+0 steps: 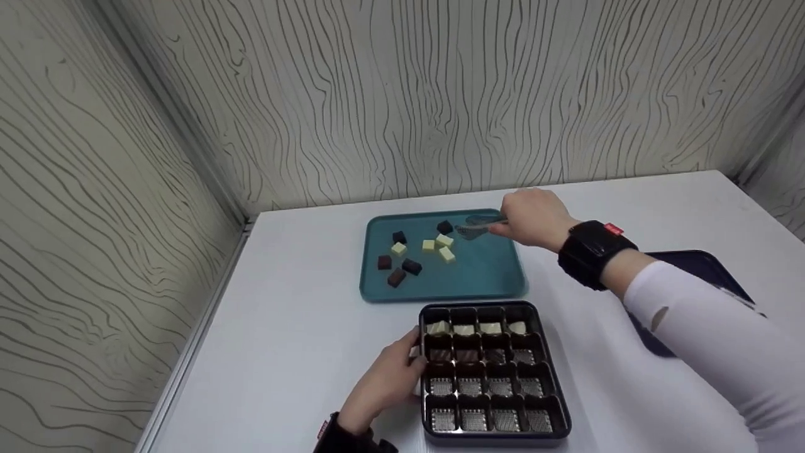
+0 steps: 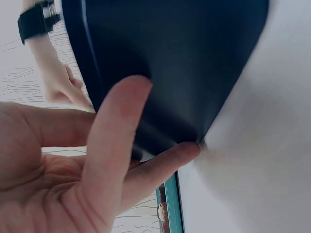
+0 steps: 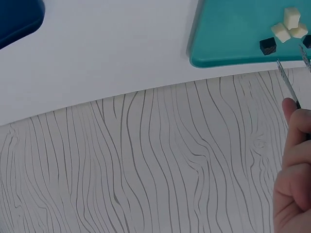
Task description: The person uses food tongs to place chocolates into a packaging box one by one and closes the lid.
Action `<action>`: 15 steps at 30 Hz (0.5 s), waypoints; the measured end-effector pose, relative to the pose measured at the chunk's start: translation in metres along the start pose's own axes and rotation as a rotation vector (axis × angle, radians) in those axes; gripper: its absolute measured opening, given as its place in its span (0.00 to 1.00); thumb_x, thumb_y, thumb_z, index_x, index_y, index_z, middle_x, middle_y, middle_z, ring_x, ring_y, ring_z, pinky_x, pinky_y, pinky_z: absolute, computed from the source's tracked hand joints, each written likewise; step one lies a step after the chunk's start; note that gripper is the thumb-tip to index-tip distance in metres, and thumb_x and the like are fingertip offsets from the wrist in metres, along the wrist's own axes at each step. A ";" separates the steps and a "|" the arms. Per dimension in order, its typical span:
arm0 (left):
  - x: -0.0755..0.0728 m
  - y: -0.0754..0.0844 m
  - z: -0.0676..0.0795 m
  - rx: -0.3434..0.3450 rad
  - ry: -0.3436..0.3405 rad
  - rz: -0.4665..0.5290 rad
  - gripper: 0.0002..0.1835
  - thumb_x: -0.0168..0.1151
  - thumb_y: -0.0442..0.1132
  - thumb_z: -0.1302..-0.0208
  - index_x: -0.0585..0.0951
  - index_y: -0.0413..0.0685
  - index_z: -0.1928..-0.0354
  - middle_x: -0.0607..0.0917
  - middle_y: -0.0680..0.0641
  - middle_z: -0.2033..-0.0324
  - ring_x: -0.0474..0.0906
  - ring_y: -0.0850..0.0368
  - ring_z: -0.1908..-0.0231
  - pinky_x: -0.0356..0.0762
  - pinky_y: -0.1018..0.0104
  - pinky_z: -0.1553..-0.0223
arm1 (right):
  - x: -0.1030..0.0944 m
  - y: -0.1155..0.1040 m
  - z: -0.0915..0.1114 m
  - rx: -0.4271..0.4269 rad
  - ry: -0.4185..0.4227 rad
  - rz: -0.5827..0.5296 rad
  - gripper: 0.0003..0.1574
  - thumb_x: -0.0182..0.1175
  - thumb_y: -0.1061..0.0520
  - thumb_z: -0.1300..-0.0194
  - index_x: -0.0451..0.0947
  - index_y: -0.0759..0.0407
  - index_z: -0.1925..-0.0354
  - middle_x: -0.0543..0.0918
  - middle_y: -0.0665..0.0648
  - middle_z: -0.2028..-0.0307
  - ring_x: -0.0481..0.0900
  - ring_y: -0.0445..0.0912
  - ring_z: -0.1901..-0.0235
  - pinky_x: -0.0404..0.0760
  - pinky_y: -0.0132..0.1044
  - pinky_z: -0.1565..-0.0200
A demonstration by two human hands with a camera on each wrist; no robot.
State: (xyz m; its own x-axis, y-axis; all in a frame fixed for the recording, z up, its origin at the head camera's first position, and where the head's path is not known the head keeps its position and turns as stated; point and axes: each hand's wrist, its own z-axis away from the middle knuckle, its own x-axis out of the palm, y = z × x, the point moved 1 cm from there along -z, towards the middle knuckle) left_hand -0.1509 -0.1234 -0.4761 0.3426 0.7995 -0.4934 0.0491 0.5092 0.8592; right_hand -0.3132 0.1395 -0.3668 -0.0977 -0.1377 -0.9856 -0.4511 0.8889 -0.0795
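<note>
My right hand (image 1: 534,217) grips slim metal tongs (image 1: 475,226) over the right part of a teal tray (image 1: 481,274). In the right wrist view, the parted tong tips point toward a dark chocolate cube (image 3: 267,46), with nothing between them. Several white and dark chocolate cubes lie scattered on the tray's left half. Against the left side of a black compartment box (image 1: 558,384), my left hand (image 1: 390,374) rests with thumb and fingers extended. Striped white chocolates (image 1: 490,328) fill the box's far row, and brown or dark ones (image 1: 467,355) sit in the second row.
A dark blue tray (image 1: 701,270) lies at the right, partly hidden under my right sleeve. Behind the white table (image 1: 295,302) rises a wood-grain patterned panel (image 1: 427,107), with another (image 1: 94,220) along the left.
</note>
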 end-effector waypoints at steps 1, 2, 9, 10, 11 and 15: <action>0.001 0.000 0.000 0.002 0.003 0.004 0.32 0.53 0.33 0.25 0.63 0.32 0.21 0.75 0.28 0.29 0.76 0.29 0.31 0.70 0.31 0.27 | 0.002 0.000 -0.006 0.013 0.002 -0.001 0.36 0.69 0.48 0.31 0.59 0.51 0.87 0.53 0.45 0.85 0.55 0.41 0.83 0.52 0.31 0.79; 0.001 0.001 -0.001 0.006 0.006 0.005 0.33 0.53 0.33 0.25 0.62 0.31 0.22 0.75 0.27 0.29 0.76 0.29 0.31 0.70 0.31 0.27 | 0.004 -0.001 -0.012 0.025 0.004 0.001 0.37 0.69 0.48 0.31 0.56 0.51 0.86 0.52 0.45 0.84 0.54 0.41 0.82 0.51 0.32 0.79; 0.002 0.001 -0.002 0.002 0.020 -0.004 0.33 0.53 0.33 0.26 0.62 0.28 0.22 0.74 0.26 0.29 0.76 0.29 0.31 0.69 0.32 0.25 | 0.025 -0.005 -0.042 0.057 -0.005 -0.003 0.37 0.69 0.48 0.31 0.56 0.50 0.86 0.55 0.47 0.85 0.58 0.43 0.83 0.55 0.33 0.78; 0.002 0.001 -0.002 -0.002 0.020 0.000 0.33 0.53 0.33 0.25 0.61 0.28 0.22 0.74 0.26 0.29 0.76 0.30 0.31 0.69 0.32 0.25 | 0.027 -0.006 -0.045 0.059 -0.009 -0.007 0.37 0.69 0.48 0.31 0.56 0.51 0.86 0.56 0.47 0.85 0.59 0.43 0.83 0.55 0.34 0.78; 0.002 0.001 -0.002 -0.004 0.021 0.003 0.33 0.53 0.33 0.25 0.62 0.29 0.22 0.74 0.26 0.29 0.76 0.30 0.30 0.69 0.33 0.25 | 0.030 -0.006 -0.049 0.062 -0.014 -0.009 0.36 0.69 0.48 0.31 0.57 0.51 0.86 0.56 0.47 0.85 0.59 0.43 0.82 0.56 0.34 0.78; 0.002 0.001 -0.003 -0.023 0.028 0.002 0.33 0.53 0.33 0.25 0.62 0.29 0.22 0.75 0.27 0.29 0.75 0.31 0.29 0.72 0.34 0.26 | 0.036 -0.009 -0.062 0.067 -0.027 -0.010 0.32 0.69 0.48 0.31 0.62 0.52 0.84 0.61 0.48 0.84 0.64 0.44 0.81 0.59 0.34 0.78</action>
State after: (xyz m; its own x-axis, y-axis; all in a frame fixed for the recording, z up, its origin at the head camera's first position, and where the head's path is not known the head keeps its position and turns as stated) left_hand -0.1531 -0.1207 -0.4764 0.3161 0.8091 -0.4954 0.0266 0.5145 0.8571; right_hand -0.3677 0.0991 -0.3928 -0.0686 -0.1356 -0.9884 -0.3918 0.9148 -0.0983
